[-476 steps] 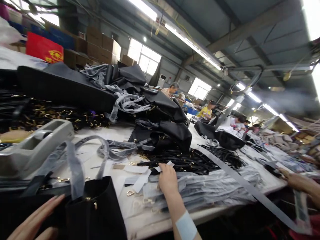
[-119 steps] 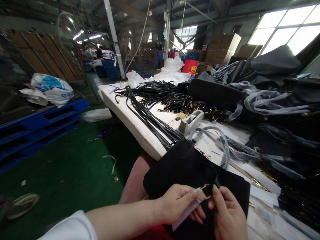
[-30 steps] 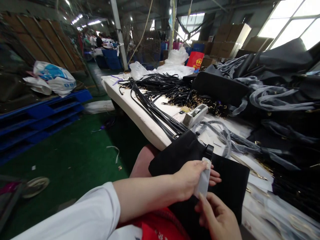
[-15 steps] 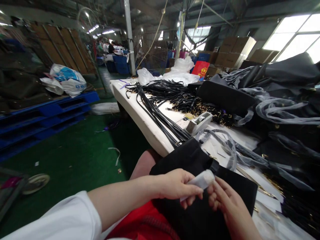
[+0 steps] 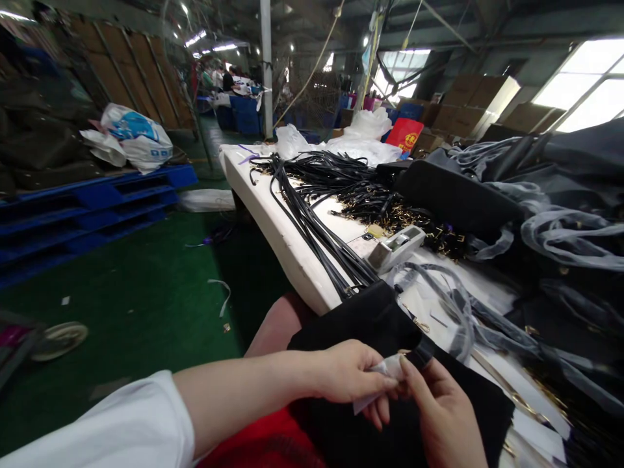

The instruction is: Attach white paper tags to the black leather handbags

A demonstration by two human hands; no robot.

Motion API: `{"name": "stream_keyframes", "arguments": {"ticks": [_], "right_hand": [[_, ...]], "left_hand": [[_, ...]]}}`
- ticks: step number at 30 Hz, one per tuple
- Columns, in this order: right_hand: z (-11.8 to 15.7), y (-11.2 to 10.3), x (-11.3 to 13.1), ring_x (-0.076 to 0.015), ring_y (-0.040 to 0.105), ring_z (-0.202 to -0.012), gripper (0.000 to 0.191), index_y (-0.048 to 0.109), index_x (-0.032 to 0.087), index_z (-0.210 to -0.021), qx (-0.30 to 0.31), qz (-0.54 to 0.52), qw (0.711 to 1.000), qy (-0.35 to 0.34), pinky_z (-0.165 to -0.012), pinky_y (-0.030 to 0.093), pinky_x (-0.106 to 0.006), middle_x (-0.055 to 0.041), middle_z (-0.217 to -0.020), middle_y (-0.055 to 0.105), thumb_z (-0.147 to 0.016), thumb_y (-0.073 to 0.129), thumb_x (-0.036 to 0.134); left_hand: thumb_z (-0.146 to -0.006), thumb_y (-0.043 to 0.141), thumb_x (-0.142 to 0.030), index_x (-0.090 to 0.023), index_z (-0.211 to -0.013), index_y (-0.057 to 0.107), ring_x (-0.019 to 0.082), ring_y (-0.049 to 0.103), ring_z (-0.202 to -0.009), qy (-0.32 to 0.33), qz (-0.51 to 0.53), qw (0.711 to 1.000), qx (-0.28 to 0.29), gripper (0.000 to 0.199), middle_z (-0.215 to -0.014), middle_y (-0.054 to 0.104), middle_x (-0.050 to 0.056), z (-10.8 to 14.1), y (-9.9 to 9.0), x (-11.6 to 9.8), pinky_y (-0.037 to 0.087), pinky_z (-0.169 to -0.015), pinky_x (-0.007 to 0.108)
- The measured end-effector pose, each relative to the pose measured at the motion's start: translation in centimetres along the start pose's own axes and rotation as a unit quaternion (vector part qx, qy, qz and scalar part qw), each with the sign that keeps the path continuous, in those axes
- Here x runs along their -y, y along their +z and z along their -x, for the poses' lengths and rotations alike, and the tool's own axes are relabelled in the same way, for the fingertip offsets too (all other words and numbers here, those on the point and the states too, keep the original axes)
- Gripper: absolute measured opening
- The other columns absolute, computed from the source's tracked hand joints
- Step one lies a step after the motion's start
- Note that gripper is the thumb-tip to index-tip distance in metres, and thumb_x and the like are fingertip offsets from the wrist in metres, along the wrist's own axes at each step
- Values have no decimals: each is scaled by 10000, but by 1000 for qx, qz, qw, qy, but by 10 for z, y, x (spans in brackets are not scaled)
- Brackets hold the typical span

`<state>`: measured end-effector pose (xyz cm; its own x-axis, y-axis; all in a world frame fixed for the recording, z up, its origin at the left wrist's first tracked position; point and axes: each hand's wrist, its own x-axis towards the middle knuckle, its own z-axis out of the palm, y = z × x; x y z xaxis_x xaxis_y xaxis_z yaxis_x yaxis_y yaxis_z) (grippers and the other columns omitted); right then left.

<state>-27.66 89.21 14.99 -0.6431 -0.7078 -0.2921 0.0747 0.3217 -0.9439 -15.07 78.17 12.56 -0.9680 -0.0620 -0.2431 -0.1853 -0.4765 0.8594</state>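
1 head-worn camera looks forward and down, near the 2 hands (image 5: pixel 344 374) (image 5: pixel 448 419).

Low in the center of the frame, a left hand (image 5: pixel 353 374) grips a pale strip (image 5: pixel 387 369) while, at lower right, a right hand (image 5: pixel 446 409) pinches a short black strap (image 5: pixel 422 351) where it meets the strip's end, both above a flat black bag (image 5: pixel 358 322). A white table (image 5: pixel 270 227) runs through the middle, carrying a heap of thin black cords (image 5: pixel 322 227) and a gray tape dispenser (image 5: pixel 397 248). A blue pallet (image 5: pixel 88 211) stands at left on a green floor (image 5: pixel 146 292), and cardboard boxes (image 5: pixel 461 104) fill the upper right.
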Motion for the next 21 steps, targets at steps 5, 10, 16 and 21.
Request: {"name": "stream_keyframes", "arguments": {"ticks": [5, 10, 16, 21], "right_hand": [[-4, -2, 2, -175, 605, -670, 536, 717, 148, -869, -11, 24, 1000, 5, -607, 520, -253, -52, -763, 698, -578, 814, 589], [-12, -5, -6, -137, 575, -610, 571, 696, 145, -974, -52, 47, 997, 9, -563, 486, -211, -12, -694, 664, -635, 786, 595], [-10, 0, -10, -142, 597, -664, 494, 699, 158, -930, -24, 64, 998, 10, -610, 514, -206, -18, -748, 680, -662, 786, 563], [-9, -6, -12, -151, 625, -710, 479, 698, 177, -966, -19, 52, 998, 9, -663, 533, -213, -27, -837, 712, -664, 795, 537]], "left_hand": [[-895, 547, -541, -171, -820, 545, 80, 537, -466, 21, -57, 998, -3, 378, -593, 569, -39, 2, -10, 1, 447, -522, 203], [-747, 485, -817, -185, -807, 547, 118, 599, -572, 46, -80, 995, 27, 638, -622, 612, -8, 10, -27, -1, 468, -598, 233], [-711, 482, -849, -191, -798, 555, 139, 611, -526, 41, -34, 995, 90, 667, -565, 618, -11, -1, -29, 5, 466, -573, 248], [-810, 441, -783, -177, -840, 559, 160, 643, -558, 47, 3, 990, 132, 618, -611, 644, 16, -23, -22, 20, 481, -593, 268]]}}
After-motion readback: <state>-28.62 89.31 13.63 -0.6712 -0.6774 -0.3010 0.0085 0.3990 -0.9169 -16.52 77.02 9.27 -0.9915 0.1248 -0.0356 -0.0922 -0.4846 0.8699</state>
